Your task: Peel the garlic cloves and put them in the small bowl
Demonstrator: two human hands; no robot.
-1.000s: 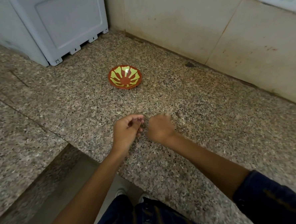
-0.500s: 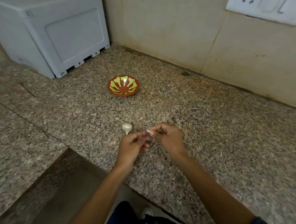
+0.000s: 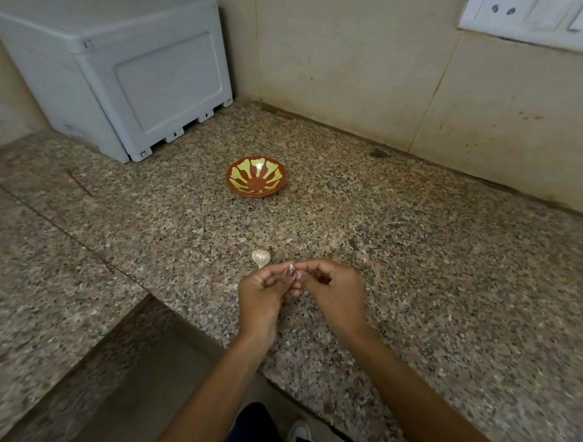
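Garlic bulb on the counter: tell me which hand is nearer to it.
Left. The left hand sits just below the garlic bulb; the right hand is farther right.

A speckled granite counter point(image 3: 417, 262) meets beige wall tiles point(image 3: 344, 60); grey box point(image 3: 122, 60) left, white socket plate point(image 3: 541, 17) above

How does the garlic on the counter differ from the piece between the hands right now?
The garlic bulb lies on the granite counter, touched by neither hand; the garlic clove is held above it, pinched by the left hand and right hand. The bulb shows whole, rounded and pale; the clove shows only a small pale tip past the fingers. Both sit nearer the person than the small bowl, which looks empty.
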